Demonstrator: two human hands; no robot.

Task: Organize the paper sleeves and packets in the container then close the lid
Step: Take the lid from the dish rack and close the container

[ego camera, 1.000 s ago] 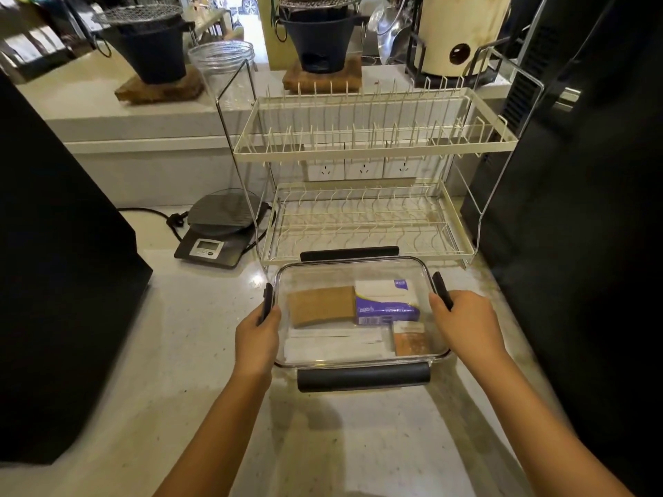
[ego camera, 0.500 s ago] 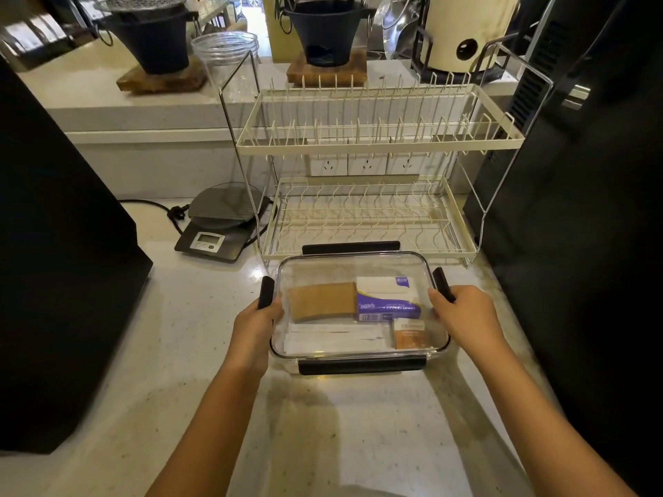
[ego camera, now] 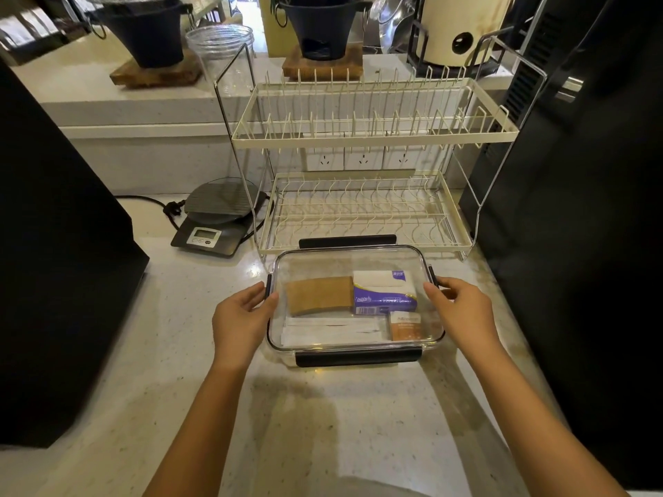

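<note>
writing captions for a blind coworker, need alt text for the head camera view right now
Two bare hands, left hand and right hand, rest on the short sides of a clear lidded container on a pale counter. Inside lie a brown paper sleeve, a purple tissue packet, white paper sleeves and an orange packet. An empty dish rack stands behind.

Both bare forearms extend forward from the lower edge of view, roughly parallel. The left hand (ego camera: 241, 319) is half-open, palm facing right, fingers (ego camera: 259, 294) loosely curved. The right hand (ego camera: 462, 310) mirrors it, palm facing left, fingers (ego camera: 436, 290) gently bent.
</note>
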